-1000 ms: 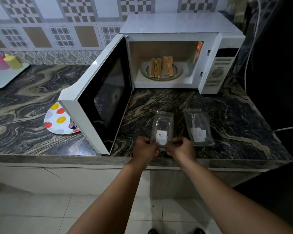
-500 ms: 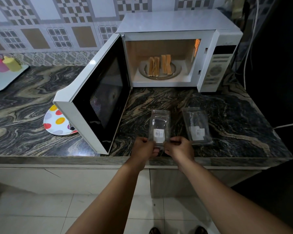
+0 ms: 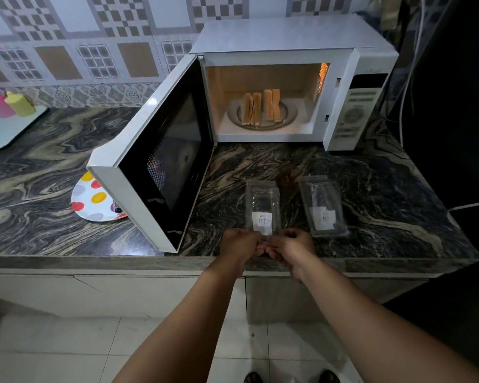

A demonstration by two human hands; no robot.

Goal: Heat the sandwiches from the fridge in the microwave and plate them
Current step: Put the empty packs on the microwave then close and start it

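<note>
I have my left hand (image 3: 239, 244) and right hand (image 3: 289, 246) side by side at the counter's (image 3: 371, 244) near edge, fingers curled, pinching the near end of an emptied clear sandwich pack (image 3: 262, 207), probably to close it. A second empty pack (image 3: 322, 208) lies just right of my grip. The sandwiches (image 3: 262, 108) stand on edge on the turntable (image 3: 291, 116), well beyond my hands, inside the open microwave (image 3: 288, 37). The spotted plate (image 3: 90, 199) waits left, behind the door (image 3: 161, 161), for plating.

Head view, down onto counter (image 3: 371, 175)
</note>
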